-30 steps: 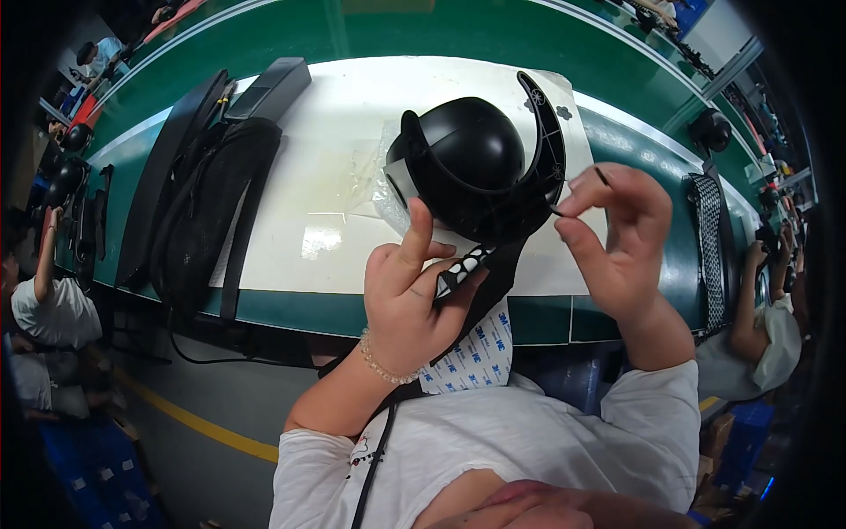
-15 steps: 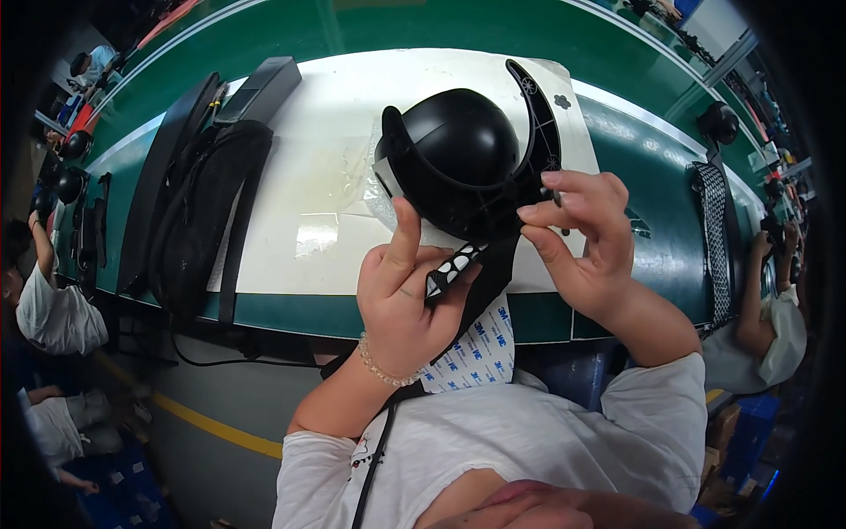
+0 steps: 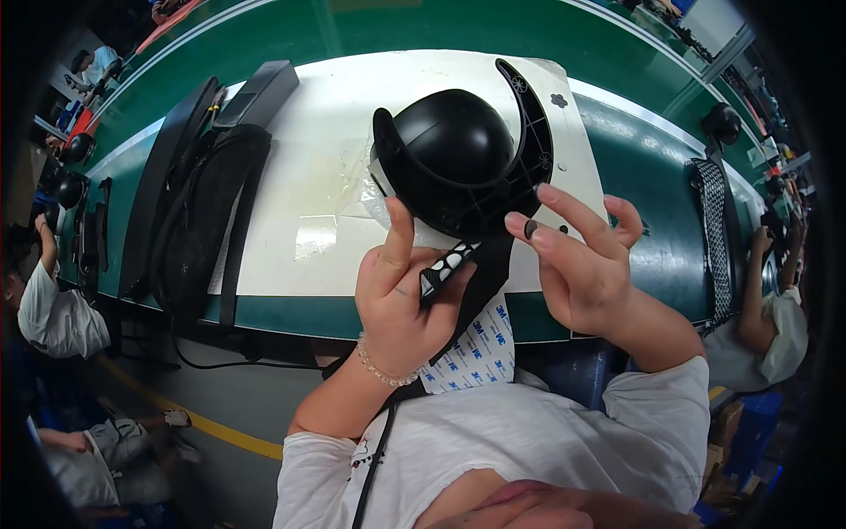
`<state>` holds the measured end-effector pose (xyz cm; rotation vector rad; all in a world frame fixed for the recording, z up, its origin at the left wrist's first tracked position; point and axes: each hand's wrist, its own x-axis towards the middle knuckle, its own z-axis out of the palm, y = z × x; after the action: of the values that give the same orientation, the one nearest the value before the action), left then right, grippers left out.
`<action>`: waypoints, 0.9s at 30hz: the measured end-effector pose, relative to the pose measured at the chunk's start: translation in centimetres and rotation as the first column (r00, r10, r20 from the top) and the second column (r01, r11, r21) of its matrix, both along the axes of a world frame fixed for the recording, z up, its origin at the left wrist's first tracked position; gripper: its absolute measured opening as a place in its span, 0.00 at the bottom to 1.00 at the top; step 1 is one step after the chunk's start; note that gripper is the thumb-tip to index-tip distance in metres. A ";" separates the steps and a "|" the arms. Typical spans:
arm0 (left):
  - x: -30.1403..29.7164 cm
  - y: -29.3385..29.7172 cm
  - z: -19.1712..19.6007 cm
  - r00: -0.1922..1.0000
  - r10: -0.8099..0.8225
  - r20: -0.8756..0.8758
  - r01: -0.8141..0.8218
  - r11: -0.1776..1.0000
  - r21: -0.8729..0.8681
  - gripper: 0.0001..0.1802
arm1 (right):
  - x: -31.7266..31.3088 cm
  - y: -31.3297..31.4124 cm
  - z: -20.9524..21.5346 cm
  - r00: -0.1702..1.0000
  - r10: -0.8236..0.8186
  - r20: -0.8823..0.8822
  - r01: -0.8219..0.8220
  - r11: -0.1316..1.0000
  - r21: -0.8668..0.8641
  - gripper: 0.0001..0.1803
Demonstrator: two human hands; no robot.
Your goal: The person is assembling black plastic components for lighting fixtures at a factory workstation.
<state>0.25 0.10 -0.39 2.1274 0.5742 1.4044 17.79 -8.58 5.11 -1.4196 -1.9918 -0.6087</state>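
A curved black plastic frame (image 3: 524, 172), ribbed inside its right arm, rests around a glossy black dome (image 3: 454, 132). My left hand (image 3: 397, 291) is closed around a black-and-white patterned strap (image 3: 449, 269) below the frame, its index finger raised against the frame's lower left. A wide black band (image 3: 485, 286) hangs from the frame past that hand toward me. To the right of the frame, my right hand (image 3: 586, 264) pinches a small dark round piece (image 3: 530, 229) between fingertips, its other fingers spread.
The white board (image 3: 308, 176) lies on the green table (image 3: 634, 159). Black straps and a padded pouch (image 3: 207, 212) lie at left, beside a grey box (image 3: 260, 93). A printed adhesive sheet (image 3: 480, 353) hangs at the near edge. A checkered strap (image 3: 716, 238) lies at right; co-workers sit on both sides.
The frame and dome have shifted slightly left. My right hand has drawn back a little from the frame and turned, its fingers more spread, and the small dark piece shows between the fingertips.
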 end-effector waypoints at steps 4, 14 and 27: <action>-0.1 -0.1 0.2 1.000 -0.012 -0.025 0.011 0.999 -0.036 0.08 | 0.1 -0.6 1.3 0.994 0.011 0.108 0.001 0.993 -0.117 0.29; 0.0 -0.1 0.0 1.000 0.000 -0.001 0.000 1.000 0.006 0.08 | 4.0 2.8 0.8 0.678 0.058 -0.733 -0.214 0.969 -0.121 0.06; -0.1 0.0 0.1 1.000 -0.011 -0.025 0.011 1.000 0.004 0.08 | 3.9 2.9 0.3 0.989 -0.139 -0.041 0.144 0.982 0.124 0.06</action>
<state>0.17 0.06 -0.33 2.1505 0.5691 1.3762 21.70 -5.63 5.45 -1.4922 -1.8046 -0.7561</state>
